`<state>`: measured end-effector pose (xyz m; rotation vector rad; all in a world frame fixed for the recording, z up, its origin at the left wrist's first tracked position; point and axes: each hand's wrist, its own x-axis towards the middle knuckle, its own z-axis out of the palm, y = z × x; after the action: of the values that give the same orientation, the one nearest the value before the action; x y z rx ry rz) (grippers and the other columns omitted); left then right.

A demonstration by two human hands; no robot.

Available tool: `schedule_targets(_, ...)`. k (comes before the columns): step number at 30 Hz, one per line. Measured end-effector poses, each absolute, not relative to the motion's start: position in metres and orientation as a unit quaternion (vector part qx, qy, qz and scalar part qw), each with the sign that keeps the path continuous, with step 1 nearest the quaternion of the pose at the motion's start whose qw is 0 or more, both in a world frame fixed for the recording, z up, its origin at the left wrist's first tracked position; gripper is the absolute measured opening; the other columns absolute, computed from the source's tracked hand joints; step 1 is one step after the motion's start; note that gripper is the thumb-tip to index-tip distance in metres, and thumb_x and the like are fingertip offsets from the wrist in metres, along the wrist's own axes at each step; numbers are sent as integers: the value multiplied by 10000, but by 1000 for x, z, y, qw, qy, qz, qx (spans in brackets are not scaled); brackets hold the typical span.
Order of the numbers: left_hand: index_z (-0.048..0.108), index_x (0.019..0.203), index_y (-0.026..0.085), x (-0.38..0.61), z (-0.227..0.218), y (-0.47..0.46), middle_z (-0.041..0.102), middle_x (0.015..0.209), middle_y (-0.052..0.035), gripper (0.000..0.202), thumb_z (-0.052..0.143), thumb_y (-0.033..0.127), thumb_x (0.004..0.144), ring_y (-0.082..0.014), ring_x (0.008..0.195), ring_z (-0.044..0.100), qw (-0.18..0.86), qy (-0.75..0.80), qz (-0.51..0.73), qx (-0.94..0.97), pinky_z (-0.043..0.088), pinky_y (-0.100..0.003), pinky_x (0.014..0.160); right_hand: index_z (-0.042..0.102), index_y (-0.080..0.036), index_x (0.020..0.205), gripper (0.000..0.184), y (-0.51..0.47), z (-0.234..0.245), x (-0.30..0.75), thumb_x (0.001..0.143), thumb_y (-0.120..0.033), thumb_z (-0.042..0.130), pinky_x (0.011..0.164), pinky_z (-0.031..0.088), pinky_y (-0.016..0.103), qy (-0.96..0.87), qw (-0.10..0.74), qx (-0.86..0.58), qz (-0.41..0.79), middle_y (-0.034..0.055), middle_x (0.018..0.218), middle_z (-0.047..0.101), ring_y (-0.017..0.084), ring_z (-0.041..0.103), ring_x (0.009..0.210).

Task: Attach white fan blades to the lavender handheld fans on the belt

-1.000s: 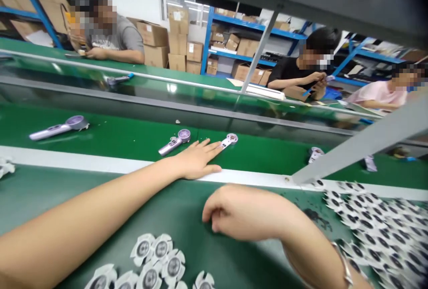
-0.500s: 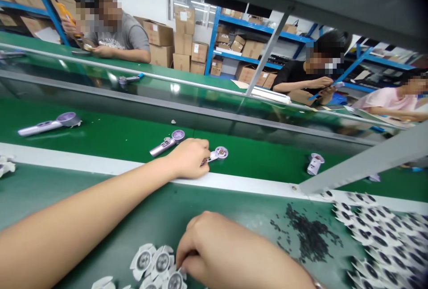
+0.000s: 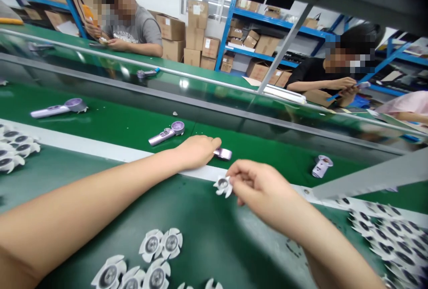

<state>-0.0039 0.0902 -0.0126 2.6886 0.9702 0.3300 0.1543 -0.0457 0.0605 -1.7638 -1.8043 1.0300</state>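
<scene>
Pinched in my right hand point(image 3: 256, 182) is a small white fan blade wheel point(image 3: 223, 185) with a grey hub, held above the table's raised white edge. Just beyond it, my left hand point(image 3: 199, 151) is closed on a purple handheld fan body point(image 3: 224, 153) at the near side of the green belt; the fingers partly hide it. Another purple fan body point(image 3: 167, 133) lies on the belt left of that hand. Several loose fan blade wheels point(image 3: 157, 274) lie on the green table below my hands.
More fan bodies lie on the belt, one at far left point(image 3: 58, 108) and one at right point(image 3: 322, 166). Rows of blade wheels point(image 3: 396, 231) cover the table's right side. A slanted grey post point(image 3: 368, 173) rises at right. Two co-workers sit across the line, with a third person's sleeve at far right.
My right hand has lifted a blade wheel from the loose group and carried it up toward my left hand. The fan body in my left hand has turned, its round head no longer facing me.
</scene>
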Motion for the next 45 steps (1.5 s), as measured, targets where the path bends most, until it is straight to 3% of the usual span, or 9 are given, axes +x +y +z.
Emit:
schedule_targets(4,520,1102,174,-2,-4,83,654,875,-53,238,439,346,959,-210,749,626,219,361,167,891,473,-310,641,671,-186,908,157,-36,63,174,819,-277,580,469,333,229,-587,299,-684,314,-32,589,570,119,484,511)
schedule_targets(8,501,1079,185,5,9,74,639,938,-39,328,400,479,974,-186,795,616,278,348,239,863,467,-271,647,594,-194,973,161,-31,64,181,824,-254,581,447,336,215,-560,391,-682,262,-60,578,538,104,460,483)
schedule_targets(12,518,961,187,6,19,67,615,870,-7,255,434,428,972,-173,776,589,293,320,281,856,431,-264,661,528,-216,949,128,-30,62,177,833,-228,579,429,326,194,-561,442,-663,224,-81,563,529,89,445,459)
schedule_targets(19,531,985,191,5,26,59,641,883,-16,156,502,341,952,-185,770,599,279,294,261,876,390,-272,633,511,-224,942,155,-32,61,172,821,-237,608,412,349,182,-558,461,-659,206,-75,560,568,95,482,451)
schedule_targets(27,485,1219,232,4,26,56,668,1113,-42,254,463,283,971,-232,973,643,235,279,247,897,475,-326,788,504,-238,967,192,-32,58,167,811,-221,615,412,372,177,-543,478,-663,193,-62,593,619,111,539,477)
schedule_targets(33,441,1291,220,4,26,52,665,1178,-77,326,438,252,966,-269,978,669,191,301,234,905,519,-361,770,443,-238,983,257,-29,57,163,798,-191,614,408,334,165,-478,539,-636,276,-76,548,587,101,506,458)
schedule_targets(38,422,1330,190,6,22,51,680,1179,-97,387,444,216,944,-306,930,696,152,303,211,917,534,-396,730,389,-242,1023,339,-26,52,170,784,-205,627,473,380,187,-437,564,-601,362,-83,522,583,104,496,475)
schedule_targets(45,391,1347,216,4,20,52,671,1218,-50,397,444,248,955,-253,976,694,115,283,203,930,544,-348,779,436,-209,1042,374,-21,50,173,762,-202,684,502,393,184,-314,557,-548,539,-77,551,529,81,448,502)
